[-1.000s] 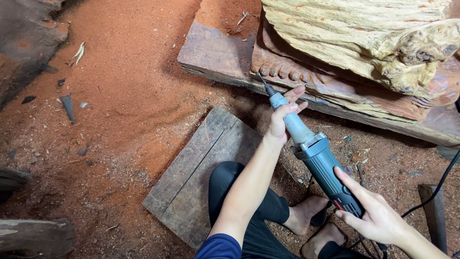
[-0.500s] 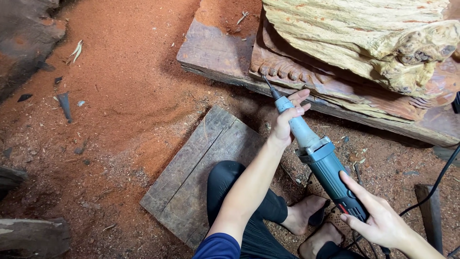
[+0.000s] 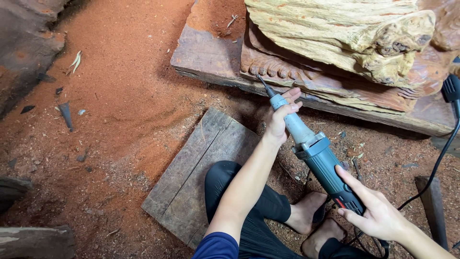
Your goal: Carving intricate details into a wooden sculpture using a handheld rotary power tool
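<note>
your left hand [image 3: 281,117] grips the die grinder [image 3: 314,153] nose, right hand [image 3: 376,211] its tail; steady the bit before touching the carved wood [image 3: 306,79].

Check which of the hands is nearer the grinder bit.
Left. The left hand grips the grinder neck just behind the bit. The right hand holds the rear of the body, at the far end from the bit.
</note>
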